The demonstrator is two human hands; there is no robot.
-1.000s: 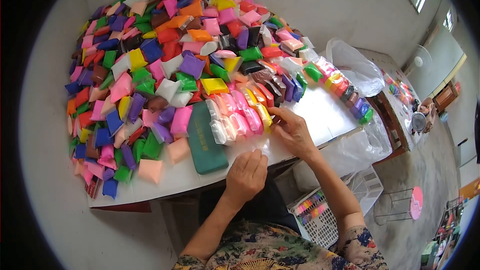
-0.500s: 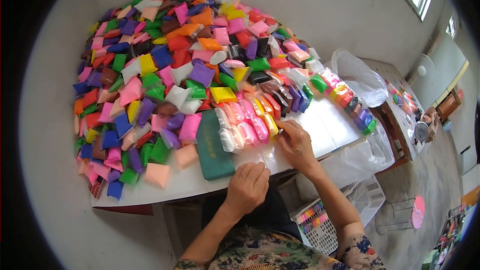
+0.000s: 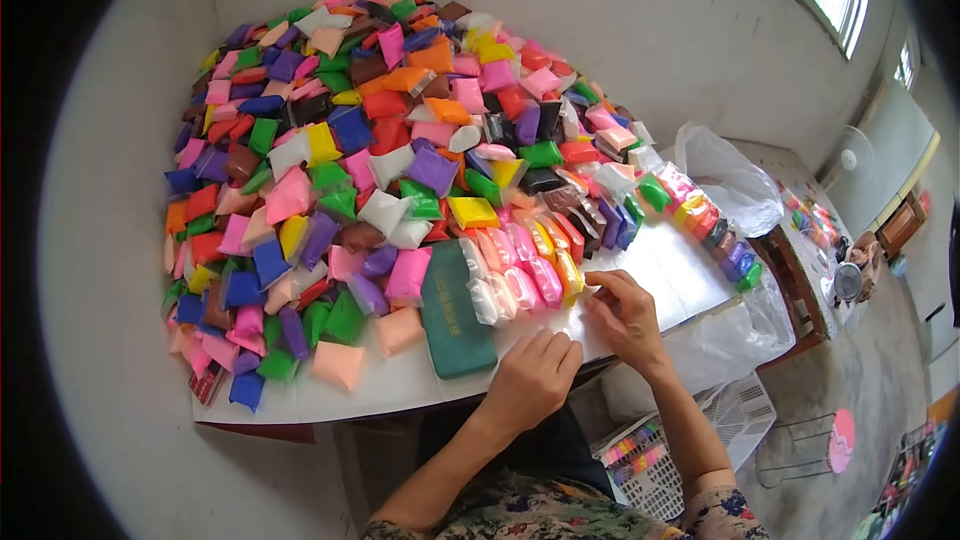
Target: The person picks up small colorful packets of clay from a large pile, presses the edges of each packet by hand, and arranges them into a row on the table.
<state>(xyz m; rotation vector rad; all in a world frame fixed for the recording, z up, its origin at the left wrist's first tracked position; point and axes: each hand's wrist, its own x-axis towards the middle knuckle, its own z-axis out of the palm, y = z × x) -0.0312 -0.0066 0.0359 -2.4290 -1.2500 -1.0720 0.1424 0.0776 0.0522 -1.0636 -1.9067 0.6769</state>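
My left hand (image 3: 530, 377) is closed over the table's front edge, fingers curled together; whether anything is in them is hidden. My right hand (image 3: 622, 315) is just right of the yellow packet (image 3: 570, 278), its thumb and index finger apart with nothing visible between them. Rows of white, pink, yellow and orange packets (image 3: 520, 270) lie beside a dark green case (image 3: 456, 310). Dark and blue packets (image 3: 600, 220) stand behind them on the white tabletop (image 3: 665, 265).
A large heap of coloured packets (image 3: 340, 160) covers the left and back. Another packet row (image 3: 705, 220) runs along the right, near clear plastic bags (image 3: 735, 190). Below are a white basket (image 3: 650, 475) and a pink-topped stool (image 3: 841, 440).
My right hand has drawn slightly away from the yellow packet, its fingers wider apart. The whole view has shifted, with the table appearing lower and further right.
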